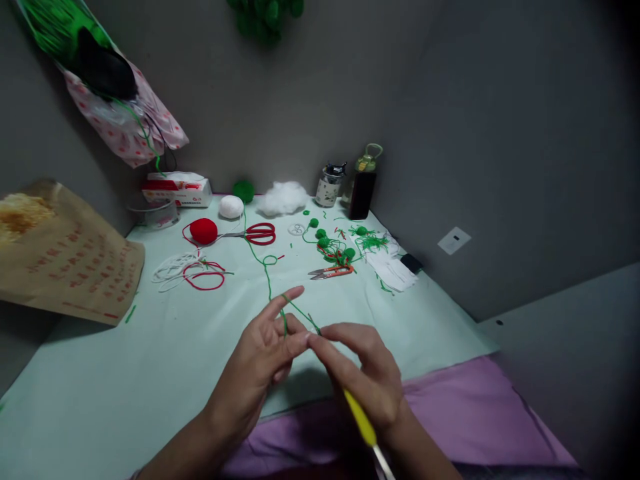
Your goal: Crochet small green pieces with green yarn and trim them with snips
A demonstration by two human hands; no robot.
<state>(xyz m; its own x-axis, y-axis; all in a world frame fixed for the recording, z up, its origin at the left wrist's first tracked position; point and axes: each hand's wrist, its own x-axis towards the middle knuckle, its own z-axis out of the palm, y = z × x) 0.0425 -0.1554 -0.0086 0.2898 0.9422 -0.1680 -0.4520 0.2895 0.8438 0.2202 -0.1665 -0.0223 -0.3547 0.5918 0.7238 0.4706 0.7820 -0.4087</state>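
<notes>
My right hand (pixel 363 367) grips a crochet hook with a yellow handle (pixel 359 417), its tip by the fingertips of both hands. Over the raised index finger of my left hand (pixel 265 360) runs green yarn (pixel 300 311), while that hand's thumb and another finger pinch close to the hook tip. From the hand the strand leads back over the table, with a small loop on its way, towards a green yarn ball (pixel 243 191). The stitches at the fingertips are mostly hidden.
Red-handled scissors (pixel 260 233), a red yarn ball (pixel 203 231) and a white yarn ball (pixel 231 207) lie beyond my hands. Orange snips (pixel 333 272) lie near small green balls (pixel 323 240). A paper bag (pixel 75 260) stands left, a bottle (pixel 363 190) at the back right.
</notes>
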